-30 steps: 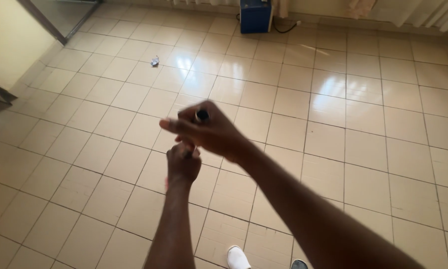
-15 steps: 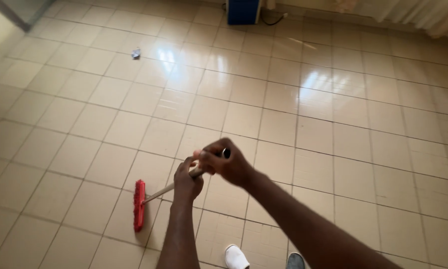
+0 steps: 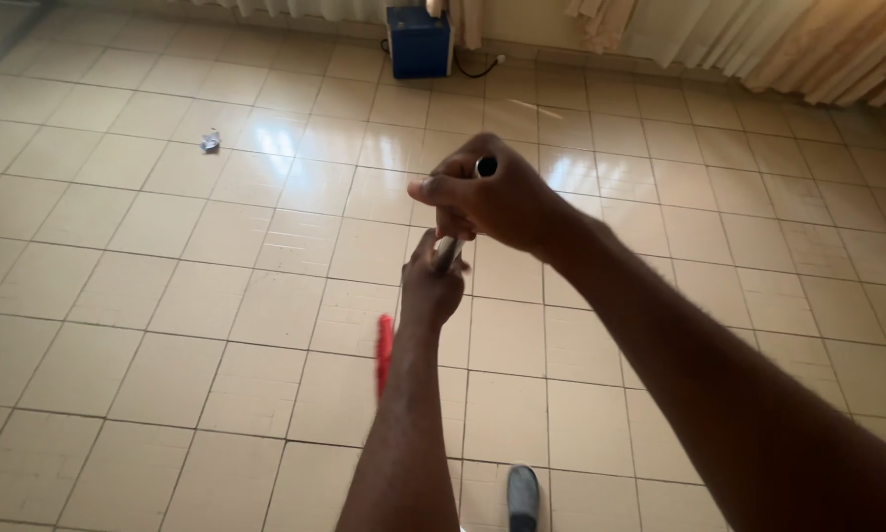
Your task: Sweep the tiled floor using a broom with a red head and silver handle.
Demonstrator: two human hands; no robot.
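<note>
Both hands were clenched on the slim metal broom handle (image 3: 450,251), which ran near the centre of the frame. The right hand (image 3: 497,197) was closed over the handle's top end, the dark round tip showing between its fingers, just above centre. The left hand (image 3: 433,286) gripped the same handle directly below, the two hands almost touching. Below the left hand, the red plastic broom head (image 3: 385,350) showed as a narrow red strip against the floor, partly hidden behind the left forearm, slightly left of centre in the lower half of the frame; whether its bristles met the tiles could not be told. The floor of glossy cream square tiles (image 3: 216,296) filled most of the view, with window glare in the upper middle. A small crumpled grey scrap of litter (image 3: 210,142) lay on the tiles at the upper left, well apart from the broom head. A blue box-shaped appliance with a black cord (image 3: 419,41) stood against the wall at top centre. Pale beige curtains (image 3: 758,44) hung across the upper right. One grey shoe (image 3: 523,496) was visible at the bottom edge, right of the left forearm.
</note>
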